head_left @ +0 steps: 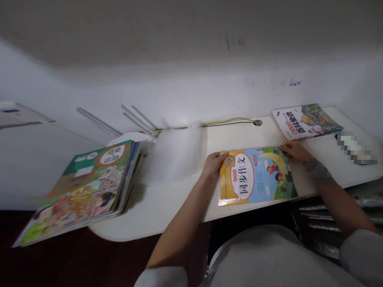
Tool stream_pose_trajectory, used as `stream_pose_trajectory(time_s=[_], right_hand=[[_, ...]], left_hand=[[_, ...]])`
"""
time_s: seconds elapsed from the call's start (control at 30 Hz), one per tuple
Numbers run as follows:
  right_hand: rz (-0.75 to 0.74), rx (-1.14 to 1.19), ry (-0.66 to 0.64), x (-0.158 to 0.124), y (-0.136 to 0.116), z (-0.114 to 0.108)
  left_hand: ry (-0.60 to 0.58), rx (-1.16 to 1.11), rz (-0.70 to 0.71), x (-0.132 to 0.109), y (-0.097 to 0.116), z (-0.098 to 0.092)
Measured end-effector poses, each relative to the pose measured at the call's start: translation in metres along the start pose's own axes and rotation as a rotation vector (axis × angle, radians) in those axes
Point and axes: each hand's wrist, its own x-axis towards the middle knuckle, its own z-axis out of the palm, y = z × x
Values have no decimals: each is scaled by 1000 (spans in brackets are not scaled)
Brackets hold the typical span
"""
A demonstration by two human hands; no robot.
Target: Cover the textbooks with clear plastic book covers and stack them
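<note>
A yellow and blue workbook point(260, 177) with a cartoon moon on its cover lies face up near the front edge of the desk. My left hand point(214, 163) grips its upper left corner, thumb on the cover. At the upper right corner, my right hand point(295, 150) pinches the edge; a grey band circles that wrist. Just left of the workbook is a blurred, translucent whitish sheet point(176, 153), apart from my hands.
A stack of books point(86, 183) overhangs the desk's left end. More booklets point(306, 120) sit at the back right, beside a pixelated phone-like object point(356, 148). Yellow and black cables point(230, 120) run along the wall into a hole in the white desk point(167, 207).
</note>
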Motion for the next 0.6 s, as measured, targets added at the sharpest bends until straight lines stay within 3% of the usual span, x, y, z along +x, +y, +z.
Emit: stream_pose_trajectory(time_s=[0.23, 0.37, 0.4, 0.47, 0.53, 0.6], right_hand=[[-69, -199, 59, 3, 8, 3], [-61, -190, 37, 4, 7, 4], [-60, -186, 37, 4, 6, 4], [-60, -176, 40, 1, 6, 3], [-64, -164, 41, -1, 5, 2], [-68, -151, 45, -4, 5, 1]], left_hand=[[168, 308, 78, 10, 3, -11], [276, 1006, 327, 11, 24, -5], [254, 1163, 406, 12, 29, 3], [100, 1298, 532, 13, 36, 27], [-123, 1290, 581, 18, 39, 55], [-255, 1261, 575, 25, 40, 79]])
